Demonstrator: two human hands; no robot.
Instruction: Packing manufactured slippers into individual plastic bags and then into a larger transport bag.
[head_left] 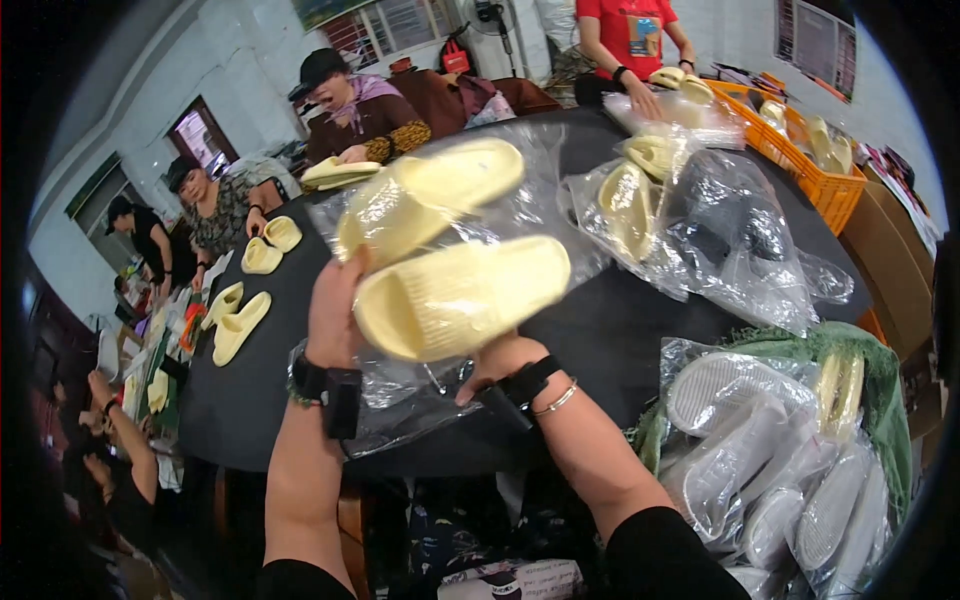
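Observation:
A pair of pale yellow slippers is held up over the black table (pixel 250 400). The near slipper (pixel 460 300) lies tilted, its ribbed strap towards the left, and the far slipper (pixel 430 195) is beside it. Clear plastic bags (pixel 400 405) spread beneath and around the pair. My left hand (pixel 335 300) grips the slippers at their left end, its fingertips partly hidden behind them. From below, my right hand (pixel 500 365) closes on the near slipper's underside, where most of the fingers are hidden. Both wrists wear black bands.
Bagged slippers (pixel 630 210) and crumpled clear plastic (pixel 740 210) lie on the right. A green sack (pixel 885 400) holds several bagged slippers at lower right. Loose yellow slippers (pixel 240 325) sit at the left. An orange crate (pixel 835 190) stands far right. Several co-workers surround the table.

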